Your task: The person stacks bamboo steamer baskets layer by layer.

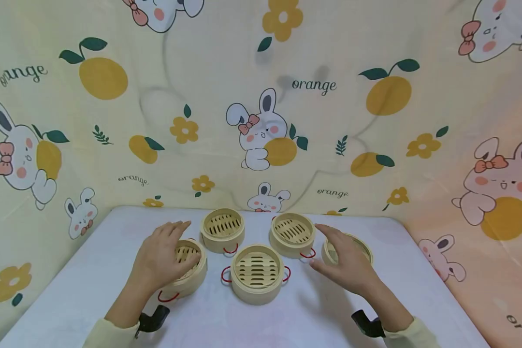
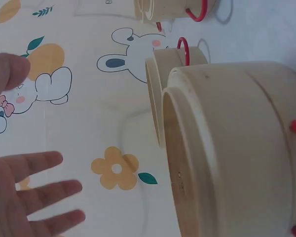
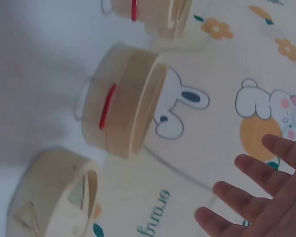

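Note:
Several small round bamboo steamers stand on the white table. My left hand point(image 1: 158, 256) is held over the left steamer point(image 1: 193, 278), fingers extended and nothing in its grasp; in the left wrist view the fingers lie apart from the large steamer wall point(image 2: 241, 148). On the other side, my right hand point(image 1: 350, 266) hovers over the right steamer point(image 1: 367, 245), hiding much of it. Its fingers are spread and hold nothing. Between the hands sits the front steamer point(image 1: 257, 294), its slatted base facing up and red loop handles at both sides.
Behind stand a back left steamer point(image 1: 221, 242) and a back right steamer point(image 1: 290, 247), both slatted inside with red loops. The white table point(image 1: 261, 331) ends at a fabric backdrop point(image 1: 217, 63) printed with rabbits and oranges. Black wrist cameras point(image 1: 154, 319) hang below both wrists.

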The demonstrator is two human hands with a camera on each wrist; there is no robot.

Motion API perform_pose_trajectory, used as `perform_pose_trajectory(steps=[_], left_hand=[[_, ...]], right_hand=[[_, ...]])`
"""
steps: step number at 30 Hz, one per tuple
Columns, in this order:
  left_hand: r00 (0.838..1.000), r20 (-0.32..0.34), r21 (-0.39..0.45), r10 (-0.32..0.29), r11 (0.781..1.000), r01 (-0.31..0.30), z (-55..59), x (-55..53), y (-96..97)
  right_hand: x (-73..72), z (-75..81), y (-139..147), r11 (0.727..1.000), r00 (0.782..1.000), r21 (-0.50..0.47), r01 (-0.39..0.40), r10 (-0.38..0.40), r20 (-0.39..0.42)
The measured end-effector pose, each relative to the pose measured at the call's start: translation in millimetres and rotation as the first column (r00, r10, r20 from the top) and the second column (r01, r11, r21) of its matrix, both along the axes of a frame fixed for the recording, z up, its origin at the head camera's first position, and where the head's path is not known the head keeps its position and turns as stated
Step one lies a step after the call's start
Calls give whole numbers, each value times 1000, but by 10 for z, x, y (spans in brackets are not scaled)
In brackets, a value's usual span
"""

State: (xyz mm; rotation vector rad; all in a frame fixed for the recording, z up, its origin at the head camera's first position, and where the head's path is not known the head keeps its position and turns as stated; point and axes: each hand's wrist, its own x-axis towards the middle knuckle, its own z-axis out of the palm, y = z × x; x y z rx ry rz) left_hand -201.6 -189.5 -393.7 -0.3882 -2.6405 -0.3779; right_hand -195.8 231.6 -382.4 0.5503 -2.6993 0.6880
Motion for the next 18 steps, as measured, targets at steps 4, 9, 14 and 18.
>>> perform_pose_trajectory(steps=[4,9,14,18], left_hand=[[1000,4,-2,-7,1000,7,-23,29,12],[1000,24,-7,-6,1000,7,-62,63,15],[999,35,-19,1,1000,0,-128,93,-7],[999,52,-17,6,1000,-5,-157,97,-22]], right_hand=[[10,-64,-56,998,999,-52,-24,26,39],[14,-147,-119,993,996,-104,-48,55,70],[22,-282,-227,984,992,-162,-75,89,85],[36,-390,-332,971,985,-213,-105,131,112]])
